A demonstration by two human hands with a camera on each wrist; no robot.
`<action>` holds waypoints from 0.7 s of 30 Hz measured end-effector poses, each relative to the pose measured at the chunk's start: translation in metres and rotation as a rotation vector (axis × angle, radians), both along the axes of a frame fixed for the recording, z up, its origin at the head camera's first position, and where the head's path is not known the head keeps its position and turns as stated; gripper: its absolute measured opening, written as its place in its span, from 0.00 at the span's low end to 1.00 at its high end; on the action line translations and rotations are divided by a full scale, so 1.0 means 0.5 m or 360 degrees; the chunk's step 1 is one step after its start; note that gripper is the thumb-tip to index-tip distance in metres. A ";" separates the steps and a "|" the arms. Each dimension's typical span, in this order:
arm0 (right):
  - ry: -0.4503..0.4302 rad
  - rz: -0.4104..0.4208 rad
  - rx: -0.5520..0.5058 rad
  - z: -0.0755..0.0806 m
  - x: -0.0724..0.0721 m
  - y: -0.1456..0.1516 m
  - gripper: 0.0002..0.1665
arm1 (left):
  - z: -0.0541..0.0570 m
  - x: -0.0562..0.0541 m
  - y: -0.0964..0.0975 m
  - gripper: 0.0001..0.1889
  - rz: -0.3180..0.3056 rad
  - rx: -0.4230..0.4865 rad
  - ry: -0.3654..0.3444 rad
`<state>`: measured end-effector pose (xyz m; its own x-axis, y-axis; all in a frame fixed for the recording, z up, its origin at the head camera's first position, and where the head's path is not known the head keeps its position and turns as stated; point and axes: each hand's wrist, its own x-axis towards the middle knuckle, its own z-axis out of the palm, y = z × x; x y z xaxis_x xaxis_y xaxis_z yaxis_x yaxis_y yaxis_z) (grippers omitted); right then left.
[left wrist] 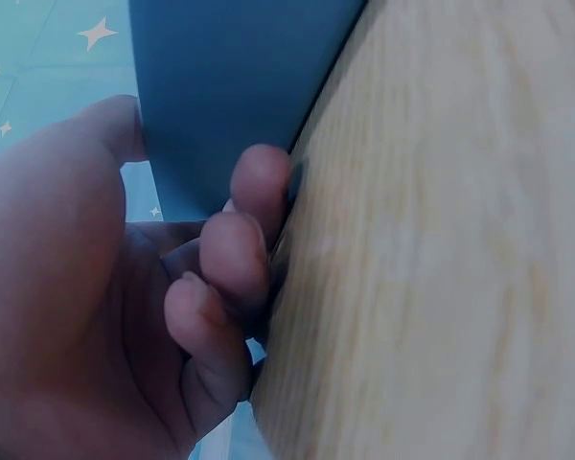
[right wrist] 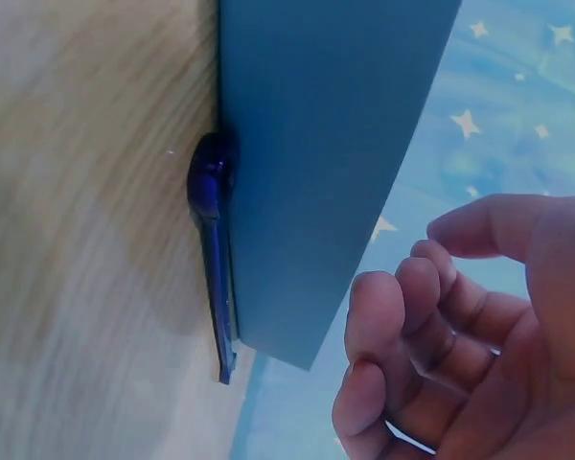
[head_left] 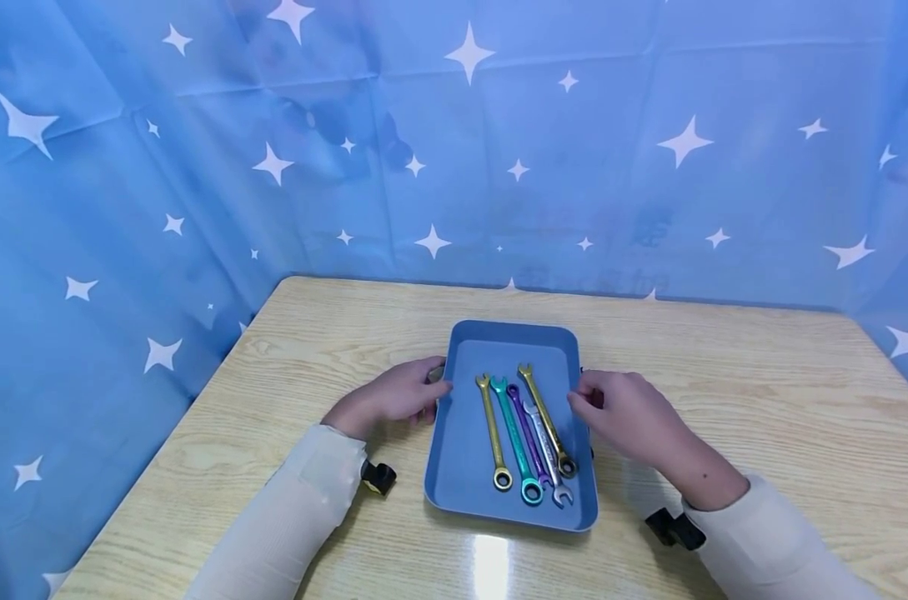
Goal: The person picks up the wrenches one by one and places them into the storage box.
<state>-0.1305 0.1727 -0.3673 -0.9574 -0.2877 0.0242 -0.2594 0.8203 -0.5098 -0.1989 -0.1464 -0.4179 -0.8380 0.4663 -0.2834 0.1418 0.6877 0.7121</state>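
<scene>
A shallow blue tray (head_left: 461, 467) stands on the table with several combination wrenches in it: a gold wrench (head_left: 493, 429), a green wrench (head_left: 515, 433), a purple wrench (head_left: 525, 429), a silver wrench (head_left: 547, 450) and another gold wrench (head_left: 545, 417). At the tray's left side, my left hand (head_left: 401, 392) holds the wall, thumb at the rim and fingers curled low outside. My right hand (head_left: 626, 412) hovers by the right rim, fingers loosely curled, holding nothing. Against the right wall's outside lies a dark blue wrench (right wrist: 213, 249) on the table, mostly hidden in the head view.
The wood-grain table (head_left: 761, 375) spreads around the tray. Behind it and on the left hangs a blue curtain (head_left: 499, 192) with white stars. Each wrist wears a black camera mount, such as the right mount (head_left: 674, 529).
</scene>
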 end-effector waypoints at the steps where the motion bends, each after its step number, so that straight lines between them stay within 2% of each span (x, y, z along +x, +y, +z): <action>1: -0.0005 0.0004 -0.0003 -0.002 0.000 0.000 0.17 | 0.000 0.000 0.000 0.33 0.0001 -0.0002 -0.0001; 21: -0.0086 0.0012 0.0006 -0.018 -0.005 0.020 0.17 | 0.001 0.001 0.000 0.32 0.0009 0.0008 -0.0002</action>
